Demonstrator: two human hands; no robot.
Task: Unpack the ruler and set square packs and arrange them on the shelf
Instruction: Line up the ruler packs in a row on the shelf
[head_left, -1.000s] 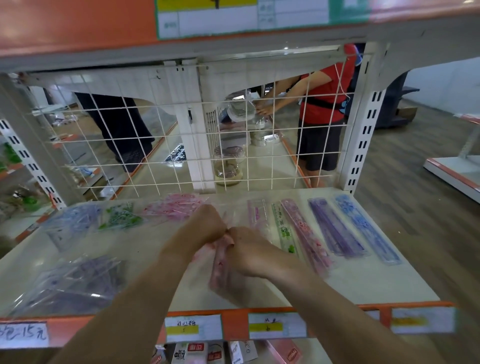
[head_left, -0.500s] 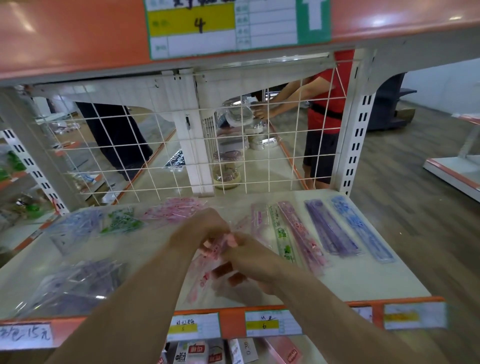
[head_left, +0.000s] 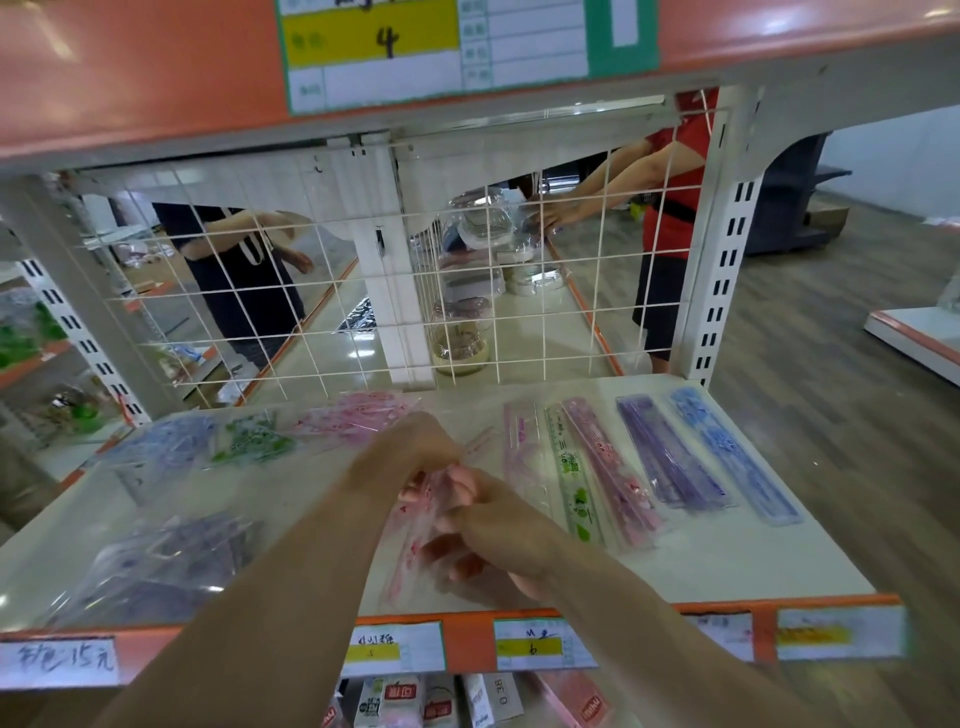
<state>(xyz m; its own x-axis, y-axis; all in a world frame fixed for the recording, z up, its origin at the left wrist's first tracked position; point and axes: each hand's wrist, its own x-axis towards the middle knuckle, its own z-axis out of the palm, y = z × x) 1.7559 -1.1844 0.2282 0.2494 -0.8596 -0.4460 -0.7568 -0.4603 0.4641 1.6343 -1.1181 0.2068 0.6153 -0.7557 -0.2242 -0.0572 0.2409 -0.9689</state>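
Pink-printed clear plastic: one ruler pack (head_left: 413, 540), held low over the front middle of the shelf (head_left: 701, 566) between both hands

Head view, items:
- Left hand (head_left: 415, 452): fingers curled at the pack's upper end, apparently pinching the wrapper; blur hides the exact grip
- Right hand (head_left: 493, 525): fingers wrapped round the pack's middle
- Row of laid rulers (head_left: 613, 483): right half of the shelf, side by side, running front to back
- Set square packs (head_left: 254, 441): back left, overlapping
- Clear bag (head_left: 156, 561): front left, crumpled

Step in hand, by judgement: opening the wrapper to draw the contents out. The next move calls for a flat lay, parallel to the row

Open room: a bare strip beside the row's left end, and bare shelf in front of the rulers

Edges: wire mesh (head_left: 311, 312) closes the back; orange price strip (head_left: 467, 649) marks the front lip, just below the right wrist
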